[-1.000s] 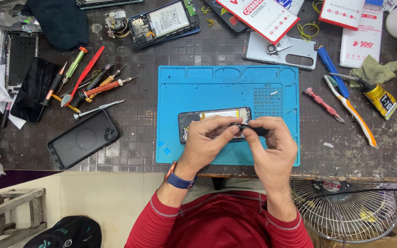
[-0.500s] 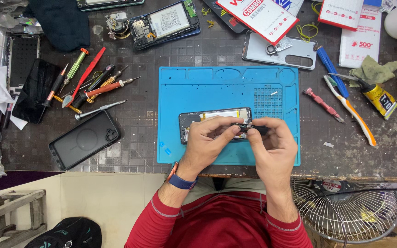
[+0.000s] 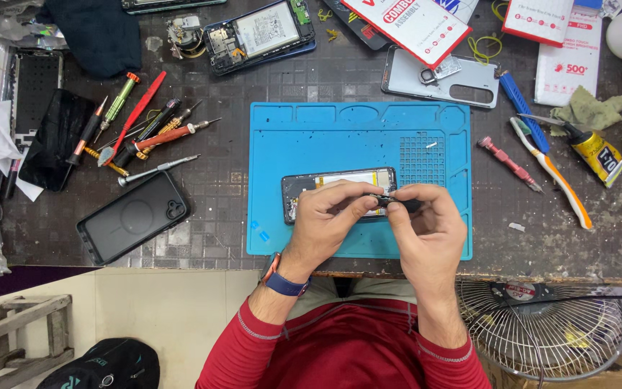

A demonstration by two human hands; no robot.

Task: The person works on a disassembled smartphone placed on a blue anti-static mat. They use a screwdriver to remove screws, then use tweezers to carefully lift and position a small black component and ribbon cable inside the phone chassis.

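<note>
My left hand (image 3: 329, 216) lies curled over the lower edge of the opened phone (image 3: 340, 189), fingers pressed together on it, thumb and forefinger closed toward a small dark tool (image 3: 397, 203). My right hand (image 3: 426, 227) is just beside it, touching it at the fingertips, and pinches the other end of that tool between thumb and forefinger. The tool tip lies at the phone's right end; I cannot tell exactly which part it touches.

The phone lies flat under both hands, long side across, on the blue mat (image 3: 340, 133). Its open interior shows above my left knuckles. The mat extends beyond both hands on every side; a grid of small pockets (image 3: 422, 158) sits just above my right hand, holding one small white piece.

Left of my left hand, off the mat, a black phone case (image 3: 132, 225) lies face down on the bench (image 3: 210, 155). Beyond it, further left and up, is a cluster of screwdrivers (image 3: 145, 133).

Right of my right hand, off the mat, are a pink driver (image 3: 507, 162), a toothbrush (image 3: 550, 171) and a glue tube (image 3: 593, 150).

Far above both hands, a second opened phone (image 3: 259, 29) and a grey back cover (image 3: 440, 78) lie near the bench's far edge.

Below my right wrist, under the bench edge, is a fan (image 3: 541, 324).
</note>
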